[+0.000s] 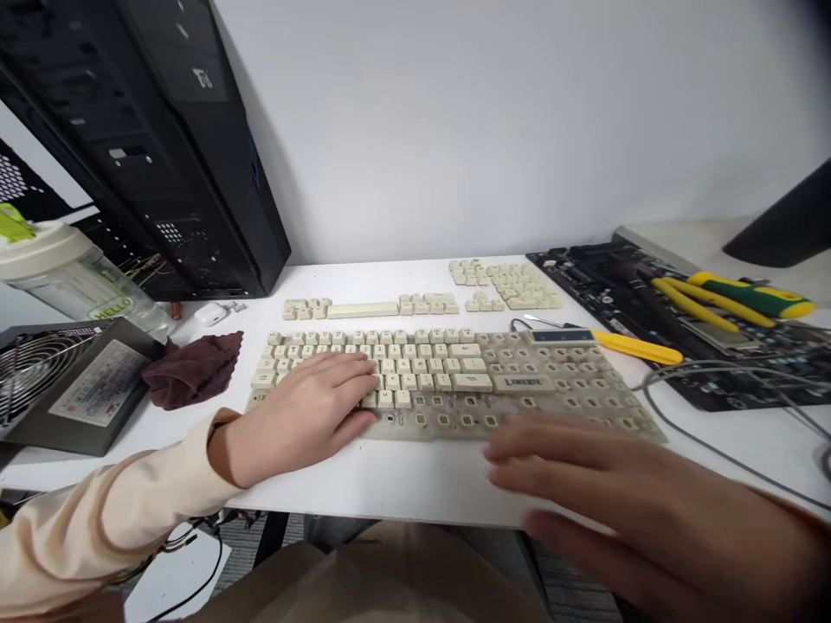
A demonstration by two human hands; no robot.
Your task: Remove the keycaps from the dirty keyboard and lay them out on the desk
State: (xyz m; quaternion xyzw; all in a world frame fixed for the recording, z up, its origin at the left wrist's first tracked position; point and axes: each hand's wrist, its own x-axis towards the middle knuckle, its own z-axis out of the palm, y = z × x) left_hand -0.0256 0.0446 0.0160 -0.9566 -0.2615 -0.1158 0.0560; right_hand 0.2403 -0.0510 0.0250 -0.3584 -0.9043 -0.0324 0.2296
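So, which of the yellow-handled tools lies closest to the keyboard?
The all-yellow screwdriver by the far right corner of the keyboard; the pliers and the green-and-yellow tool lie farther off on the black circuit board.

The left grip rests on the beige plastic keyboard; loose beige keycaps lie behind that grip, a crumpled brown cloth just to its left.

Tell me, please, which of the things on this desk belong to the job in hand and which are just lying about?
In hand: yellowed beige keyboard with many caps off, under the left hand, right hand near its front edge; loose beige keycaps behind it.
Lying about: brown cloth, black computer tower, grey power supply, black motherboard, yellow-handled pliers.
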